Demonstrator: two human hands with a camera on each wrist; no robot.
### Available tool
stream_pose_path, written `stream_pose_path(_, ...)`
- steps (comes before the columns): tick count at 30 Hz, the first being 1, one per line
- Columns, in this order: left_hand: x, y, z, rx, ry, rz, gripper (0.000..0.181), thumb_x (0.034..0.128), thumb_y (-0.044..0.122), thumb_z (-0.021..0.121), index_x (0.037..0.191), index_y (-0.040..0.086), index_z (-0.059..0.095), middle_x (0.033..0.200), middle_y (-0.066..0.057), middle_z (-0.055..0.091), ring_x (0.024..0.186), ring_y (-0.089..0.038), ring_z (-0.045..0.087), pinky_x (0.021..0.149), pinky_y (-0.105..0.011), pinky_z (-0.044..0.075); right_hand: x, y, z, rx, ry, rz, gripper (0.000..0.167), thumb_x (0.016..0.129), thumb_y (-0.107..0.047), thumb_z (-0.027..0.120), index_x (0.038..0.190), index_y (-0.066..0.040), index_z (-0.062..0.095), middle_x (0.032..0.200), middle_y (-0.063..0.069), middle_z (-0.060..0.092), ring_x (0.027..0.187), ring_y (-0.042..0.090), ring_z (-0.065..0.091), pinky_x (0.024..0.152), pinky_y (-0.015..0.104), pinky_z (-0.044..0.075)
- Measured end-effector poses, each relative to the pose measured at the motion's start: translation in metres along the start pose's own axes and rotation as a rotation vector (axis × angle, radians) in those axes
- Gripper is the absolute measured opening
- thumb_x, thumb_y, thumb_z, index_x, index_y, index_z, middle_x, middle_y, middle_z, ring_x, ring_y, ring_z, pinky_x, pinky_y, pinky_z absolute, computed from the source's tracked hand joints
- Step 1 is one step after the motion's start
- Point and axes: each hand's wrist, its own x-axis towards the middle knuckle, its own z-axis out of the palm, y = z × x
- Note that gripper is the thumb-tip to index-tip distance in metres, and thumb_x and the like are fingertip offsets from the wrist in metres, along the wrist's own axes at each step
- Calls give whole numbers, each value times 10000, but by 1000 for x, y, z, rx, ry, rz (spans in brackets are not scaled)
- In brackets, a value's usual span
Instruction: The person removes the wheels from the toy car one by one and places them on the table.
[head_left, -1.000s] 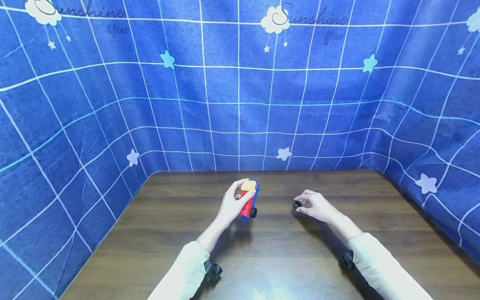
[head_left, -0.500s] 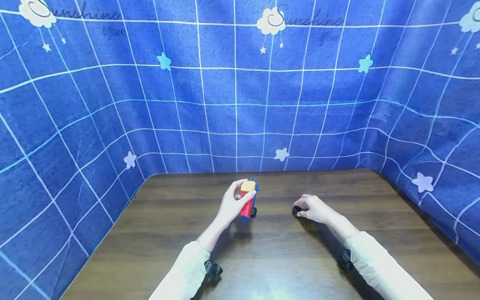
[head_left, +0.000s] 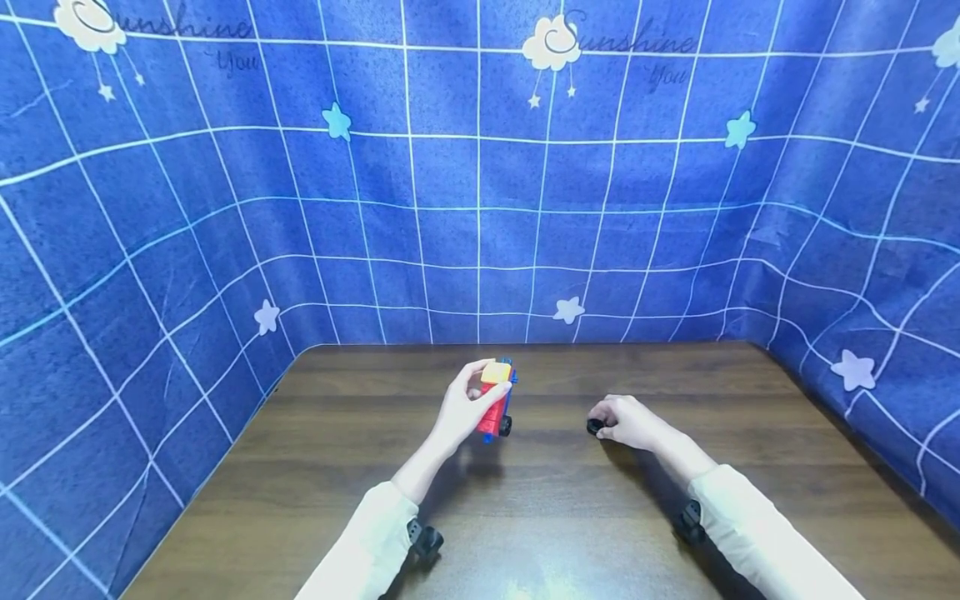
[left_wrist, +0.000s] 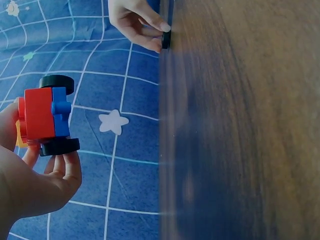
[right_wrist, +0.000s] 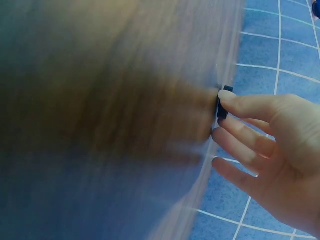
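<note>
My left hand [head_left: 465, 408] grips a toy car [head_left: 492, 408] built of red, yellow and blue blocks, raised above the table. Two black wheels [left_wrist: 60, 146] show at one end of it in the left wrist view, on the blue base [left_wrist: 61, 107]. Part of the car lies hidden behind my fingers and thumb. To the right, my right hand [head_left: 630, 421] pinches a loose black wheel [head_left: 595, 426] between thumb and fingers, low at the tabletop. In the right wrist view this wheel [right_wrist: 225, 102] is seen edge-on; whether it touches the wood I cannot tell.
The brown wooden table [head_left: 360, 467] stretches between and around both hands. A blue curtain [head_left: 442, 233] with white grid lines and stars hangs along its back and sides. Small black cameras [head_left: 427, 542] sit on the sleeves at both wrists.
My right hand has come down towards the table and slightly nearer to me with the black wheel. The left hand holds the toy car in nearly the same place.
</note>
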Motion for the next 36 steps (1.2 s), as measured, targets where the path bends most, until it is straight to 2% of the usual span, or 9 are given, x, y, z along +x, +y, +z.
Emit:
stream_pose_path(5, -12, 23, -1, -7, -11, 3, 482, 852, 118, 674, 1284, -5, 498, 1131, -236, 585, 651, -69, 534, 505, -210, 483, 1, 0, 1, -22, 0, 0, 243, 740, 9, 702, 978, 48, 665, 893, 127, 689, 842, 258, 658, 757, 345, 524)
stream_pose_path(9, -13, 26, 0, -31, -17, 0, 479, 862, 111, 661, 1292, -9, 488, 1140, -243, 579, 648, -67, 535, 499, -196, 476, 1, 0, 0, -4, -2, 10, 248, 745, 8, 698, 986, 55, 662, 909, 145, 702, 875, 285, 661, 782, 381, 522)
stream_pose_path(16, -1, 3, -1, -87, -26, -41, 468, 879, 139, 649, 1314, 57, 497, 1114, -190, 555, 676, -94, 559, 502, -206, 485, 0, 1, 0, 1, 53, 5, 228, 761, -10, 703, 982, 36, 674, 916, 121, 677, 861, 267, 651, 771, 368, 522)
stream_pose_path(20, 4, -9, 1, -103, -18, -39, 441, 894, 171, 634, 1309, 92, 508, 1134, -163, 547, 747, -99, 583, 562, -220, 507, 0, -1, -3, 19, 87, 12, 220, 774, 1, 687, 990, 39, 667, 940, 137, 676, 861, 282, 665, 768, 386, 534)
stream_pose_path(23, 4, -11, 2, -111, -12, -27, 439, 884, 180, 645, 1293, 81, 520, 1126, -168, 569, 763, -90, 588, 593, -214, 509, 1, -5, -5, 30, 109, -2, 214, 787, -7, 681, 996, 36, 661, 956, 142, 678, 867, 285, 668, 772, 400, 536)
stream_pose_path(27, -4, 7, 0, -135, -28, -64, 467, 875, 164, 653, 1301, 45, 503, 1119, -162, 546, 733, -68, 585, 579, -206, 507, 5, -16, -9, 17, 151, -40, 202, 796, -21, 684, 991, 23, 664, 966, 130, 684, 870, 269, 667, 784, 406, 532)
stream_pose_path(30, -3, 9, -2, -156, -43, -101, 495, 869, 142, 658, 1319, 35, 481, 1140, -161, 525, 730, -66, 591, 584, -223, 514, 7, -24, -10, 9, 179, -67, 194, 797, -17, 684, 988, 17, 668, 962, 117, 686, 852, 251, 670, 777, 397, 534)
stream_pose_path(34, 6, -10, -1, -184, -38, -112, 518, 858, 152, 675, 1331, 72, 479, 1163, -151, 519, 739, -71, 607, 594, -237, 521, 10, -30, -10, 8, 213, -100, 181, 800, -12, 682, 980, 6, 672, 949, 103, 687, 827, 232, 671, 761, 376, 538)
stream_pose_path(36, 7, -11, 0, -193, -29, -110, 512, 860, 164, 675, 1328, 83, 485, 1155, -136, 512, 743, -72, 613, 592, -238, 524, 11, -33, -10, 8, 228, -117, 176, 802, -10, 679, 977, 2, 673, 946, 100, 688, 824, 229, 671, 759, 368, 538)
